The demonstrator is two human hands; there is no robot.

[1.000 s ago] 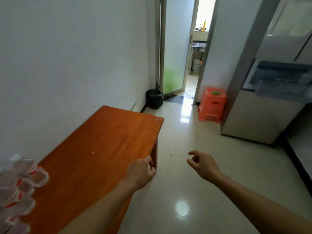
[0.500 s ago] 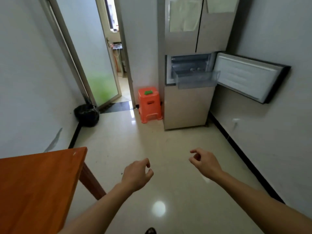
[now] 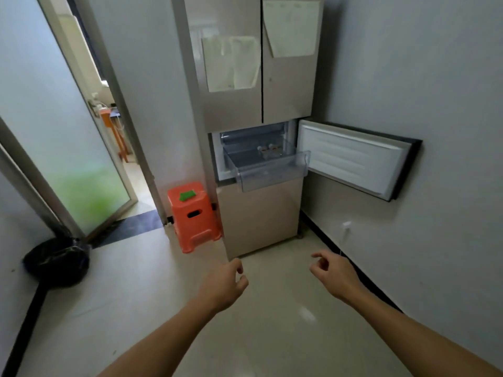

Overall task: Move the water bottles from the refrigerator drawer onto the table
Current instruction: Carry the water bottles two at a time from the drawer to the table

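In the head view, you had turned away from the orange wooden table. Its corner sat at the lower left half a second earlier, and then it left the frame altogether. The beige multi-door refrigerator filled the upper centre, larger than before, so you had closed in on it. Its clear plastic drawer stood pulled out at mid-frame, left of the swung-open white-lined door. A few small clear water bottles lay at the drawer's back. Your left hand and right hand hung apart at lower centre, both empty, fingers loosely curled. You looked to be heading back for more bottles.
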